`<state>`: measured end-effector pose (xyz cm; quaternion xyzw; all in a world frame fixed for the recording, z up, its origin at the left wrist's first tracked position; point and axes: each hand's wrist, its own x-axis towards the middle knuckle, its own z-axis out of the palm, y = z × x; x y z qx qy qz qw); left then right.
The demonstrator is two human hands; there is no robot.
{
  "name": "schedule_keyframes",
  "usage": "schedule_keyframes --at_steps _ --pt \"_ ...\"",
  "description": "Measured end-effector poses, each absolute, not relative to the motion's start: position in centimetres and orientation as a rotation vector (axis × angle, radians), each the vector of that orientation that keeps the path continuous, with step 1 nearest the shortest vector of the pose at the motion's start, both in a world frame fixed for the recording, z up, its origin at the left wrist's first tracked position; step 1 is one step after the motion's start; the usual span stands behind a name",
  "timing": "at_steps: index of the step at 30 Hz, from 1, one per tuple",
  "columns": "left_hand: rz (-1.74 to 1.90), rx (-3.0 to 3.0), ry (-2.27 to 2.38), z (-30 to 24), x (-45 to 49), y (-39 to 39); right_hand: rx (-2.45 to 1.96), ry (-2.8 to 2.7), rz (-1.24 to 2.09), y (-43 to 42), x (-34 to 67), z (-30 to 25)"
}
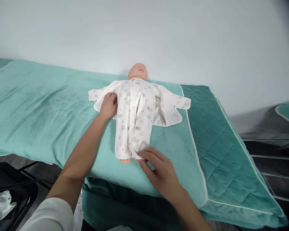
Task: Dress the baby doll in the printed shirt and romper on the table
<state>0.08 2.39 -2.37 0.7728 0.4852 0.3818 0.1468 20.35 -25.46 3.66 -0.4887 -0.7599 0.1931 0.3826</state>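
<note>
A baby doll (137, 71) lies on its back, head toward the wall. White printed baby trousers (135, 115) cover its front from the chest to the feet, with toes showing below one leg. Under them a white printed baby jacket (167, 110) is spread open, its sleeves stretched to both sides. At the lower cuff of the trousers, my right hand (162, 173) pinches the fabric between thumb and fingers. My left hand (109, 106) rests against the doll's side on the left, over the jacket, fingers curled; what they hold is hidden.
A light green blanket (50, 106) covers the bed beneath the doll, over a darker quilted cover (226, 154) on the right. A pale wall (144, 35) stands behind. Metal rails (267, 157) are at the right, and a black cart or bin (26, 192) at lower left.
</note>
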Motion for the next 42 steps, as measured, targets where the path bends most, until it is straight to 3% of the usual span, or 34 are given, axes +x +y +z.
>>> schedule_keyframes --at_steps 11,19,26,38,42 --pt "1.080 2.178 1.378 -2.5 -0.1 2.7 -1.284 -1.997 0.385 -25.7 21.0 3.4" --pt "1.057 2.196 1.408 -2.1 0.0 2.5 -1.313 -2.082 0.032 -27.2 19.4 4.0" --pt "1.027 2.218 1.433 -1.9 0.0 2.2 -1.602 -2.099 -0.049 -25.6 15.6 2.0" --pt "1.101 2.165 1.519 -2.2 -0.3 2.4 -1.411 -2.066 0.011 -27.1 16.0 3.5" --pt "1.103 2.292 1.357 -1.6 -0.2 1.7 -1.376 -2.087 0.045 -27.1 15.8 3.4"
